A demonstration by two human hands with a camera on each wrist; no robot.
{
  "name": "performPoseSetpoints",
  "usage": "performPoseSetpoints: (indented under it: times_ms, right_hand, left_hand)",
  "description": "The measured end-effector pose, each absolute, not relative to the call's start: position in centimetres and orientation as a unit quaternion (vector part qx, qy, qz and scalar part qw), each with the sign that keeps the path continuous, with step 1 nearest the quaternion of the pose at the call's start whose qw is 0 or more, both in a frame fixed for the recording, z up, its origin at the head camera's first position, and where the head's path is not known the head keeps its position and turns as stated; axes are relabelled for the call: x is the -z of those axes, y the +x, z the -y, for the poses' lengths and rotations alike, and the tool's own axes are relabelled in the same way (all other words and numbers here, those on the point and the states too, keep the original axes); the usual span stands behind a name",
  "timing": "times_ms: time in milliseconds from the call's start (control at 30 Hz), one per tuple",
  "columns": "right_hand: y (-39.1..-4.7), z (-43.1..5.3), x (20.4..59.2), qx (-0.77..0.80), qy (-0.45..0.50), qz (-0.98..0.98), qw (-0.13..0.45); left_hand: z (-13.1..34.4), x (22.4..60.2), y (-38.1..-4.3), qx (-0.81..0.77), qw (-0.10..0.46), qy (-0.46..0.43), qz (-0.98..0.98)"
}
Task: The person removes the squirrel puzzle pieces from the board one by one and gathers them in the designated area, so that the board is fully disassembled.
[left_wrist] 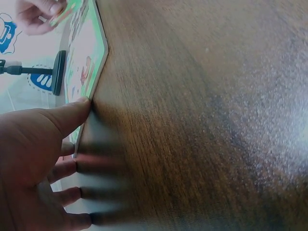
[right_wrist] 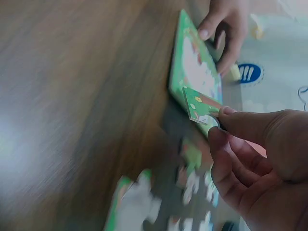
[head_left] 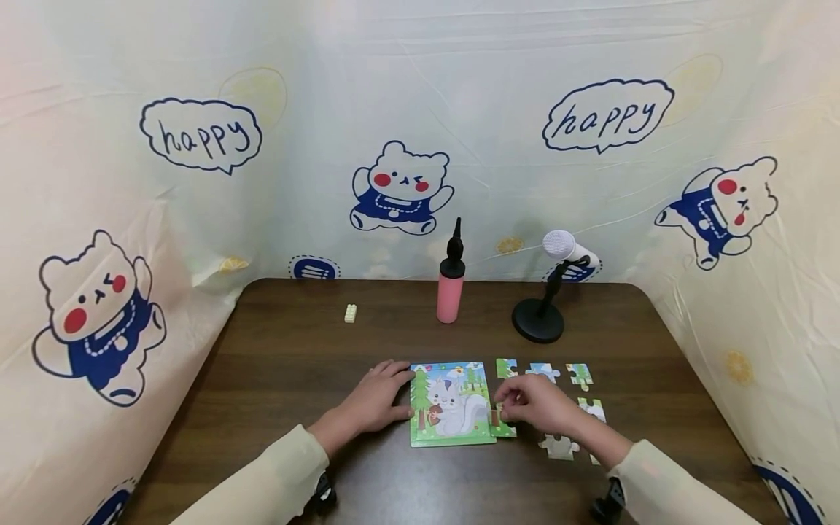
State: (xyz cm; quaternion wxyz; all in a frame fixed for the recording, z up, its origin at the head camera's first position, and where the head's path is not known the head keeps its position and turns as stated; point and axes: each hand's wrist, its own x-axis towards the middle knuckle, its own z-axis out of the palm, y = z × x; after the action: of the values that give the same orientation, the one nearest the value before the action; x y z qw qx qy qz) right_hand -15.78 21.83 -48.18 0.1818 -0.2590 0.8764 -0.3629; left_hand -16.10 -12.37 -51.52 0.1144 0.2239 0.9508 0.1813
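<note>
A square puzzle board [head_left: 453, 430] with a white squirrel picture lies flat in front of me. My left hand [head_left: 367, 399] rests at its left side, fingers spread; in the left wrist view the thumb [left_wrist: 72, 115] touches the board's edge. Between thumb and fingers, my right hand [head_left: 541, 405] pinches a green puzzle piece [right_wrist: 198, 105] with a brown patch. That piece overlaps the board's right edge in the head view and is tilted above it in the right wrist view. Several loose puzzle pieces [head_left: 580, 375] lie beyond and around the right hand, some partly hidden by it.
At the back stand a pink hand pump [head_left: 449, 295] with a black nozzle and a white microphone [head_left: 559, 245] on a black stand [head_left: 538, 322]. A small cream toy brick [head_left: 351, 313] lies at the back left. Printed cloth [head_left: 315, 182] hangs behind the brown table [head_left: 275, 350].
</note>
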Motion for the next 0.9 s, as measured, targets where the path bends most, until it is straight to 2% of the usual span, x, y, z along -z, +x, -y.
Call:
performPoseSetpoints:
  times_ms: [300,900]
  right_hand:
    - [-14.4,-24.9,49.4,0.376,-0.252,-0.869,0.202]
    - [-14.2,-24.6,51.1,0.339,-0.244,-0.888,0.194]
  left_hand:
    - [12.4,51.7,-16.2,-0.170,0.111,0.227,-0.952]
    - [12.6,51.9,-16.1,-0.167,0.105,0.237,-0.951]
